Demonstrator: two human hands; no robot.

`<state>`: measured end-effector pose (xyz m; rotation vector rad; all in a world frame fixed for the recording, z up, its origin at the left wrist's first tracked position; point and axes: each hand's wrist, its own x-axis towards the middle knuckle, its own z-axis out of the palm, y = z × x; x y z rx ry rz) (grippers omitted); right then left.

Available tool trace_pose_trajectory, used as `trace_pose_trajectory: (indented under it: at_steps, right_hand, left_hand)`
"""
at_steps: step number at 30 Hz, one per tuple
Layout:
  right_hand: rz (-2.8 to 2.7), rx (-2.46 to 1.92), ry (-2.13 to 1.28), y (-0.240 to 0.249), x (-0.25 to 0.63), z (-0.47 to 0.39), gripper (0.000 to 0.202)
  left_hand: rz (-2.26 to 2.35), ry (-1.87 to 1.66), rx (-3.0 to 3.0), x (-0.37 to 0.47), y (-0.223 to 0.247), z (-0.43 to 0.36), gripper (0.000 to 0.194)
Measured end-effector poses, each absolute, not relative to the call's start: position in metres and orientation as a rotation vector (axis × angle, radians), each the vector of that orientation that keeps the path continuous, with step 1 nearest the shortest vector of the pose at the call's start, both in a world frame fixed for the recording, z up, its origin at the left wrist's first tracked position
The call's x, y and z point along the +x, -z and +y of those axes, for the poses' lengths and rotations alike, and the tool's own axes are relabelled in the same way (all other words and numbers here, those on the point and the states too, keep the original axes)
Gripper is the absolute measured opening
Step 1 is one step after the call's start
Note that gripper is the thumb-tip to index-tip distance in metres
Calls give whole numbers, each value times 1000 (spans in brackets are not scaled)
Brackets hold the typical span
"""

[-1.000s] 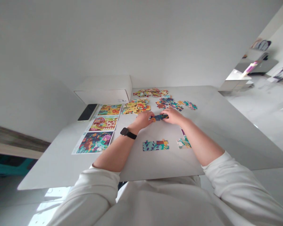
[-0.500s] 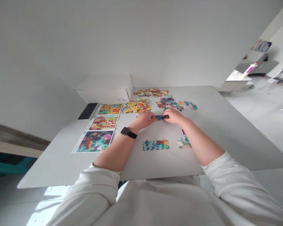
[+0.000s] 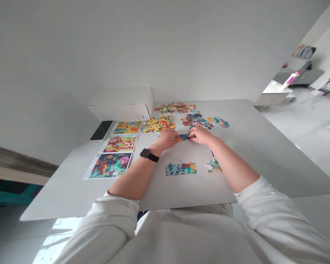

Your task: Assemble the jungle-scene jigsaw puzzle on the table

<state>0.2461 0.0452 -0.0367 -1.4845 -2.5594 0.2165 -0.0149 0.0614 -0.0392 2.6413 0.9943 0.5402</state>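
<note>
A dark blue strip of jigsaw puzzle pieces (image 3: 184,137) lies on the table between my two hands. At its left end my left hand (image 3: 169,138) has its fingers closed on a piece with an orange patch. Around the right end, the fingers of my right hand (image 3: 199,135) pinch a dark piece. Nearer to me lies a joined teal row of puzzle pieces (image 3: 180,169) with leaves and a brown part. To its right, another small joined group (image 3: 213,166) is partly hidden under my right forearm.
Heaps of loose pieces lie behind my hands: a yellow heap (image 3: 158,124), a dark blue heap (image 3: 195,120) and a mixed heap (image 3: 174,107). At left are picture sheets (image 3: 110,165), a phone (image 3: 101,130) and a white box (image 3: 118,111) against the wall.
Both hands stay at the two ends of the dark strip, with only slight finger movement. The whole view has shifted a little; the other pieces lie as before.
</note>
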Motion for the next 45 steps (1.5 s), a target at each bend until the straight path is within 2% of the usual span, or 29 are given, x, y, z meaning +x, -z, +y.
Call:
trace_pose_trajectory:
  at_steps: [5, 8, 10, 13, 18, 24, 30, 35, 40, 42, 45]
  right_hand:
    - [-2571, -1444, -258, 34, 248, 43, 25]
    - [-2534, -1426, -318, 32, 251, 42, 28]
    - [-2488, -1434, -333, 32, 253, 42, 30]
    - [-2450, -1449, -324, 32, 255, 45, 33]
    - [-2488, -1426, -278, 36, 254, 45, 33]
    - [-2489, -1426, -269, 40, 254, 43, 33]
    - [-2492, -1440, -279, 39, 253, 43, 34]
    - [-2474, -1446, -288, 37, 251, 41, 33]
    - [-2467, -1462, -307, 35, 248, 39, 31]
    - [-2454, -1471, -330, 33, 247, 39, 29]
    - [-2354, -1458, -361, 24, 246, 38, 23]
  left_hand:
    - [1022, -541, 2618, -24, 30, 66, 22]
    - [1249, -582, 2504, -43, 14, 74, 32]
    - [1392, -573, 2404, -60, 3, 80, 30]
    - [1501, -406, 2367, -81, -8, 87, 27]
    - [1509, -20, 2457, -88, -6, 91, 51]
    - [1476, 195, 2552, -75, -1, 85, 43]
    - [1441, 164, 2565, -72, 4, 87, 51]
    - [1388, 160, 2573, -71, 2, 85, 43]
    - [1410, 172, 2544, -69, -5, 82, 46]
    - [1445, 59, 2514, -70, -10, 80, 43]
    - [1503, -371, 2486, -70, -24, 74, 26]
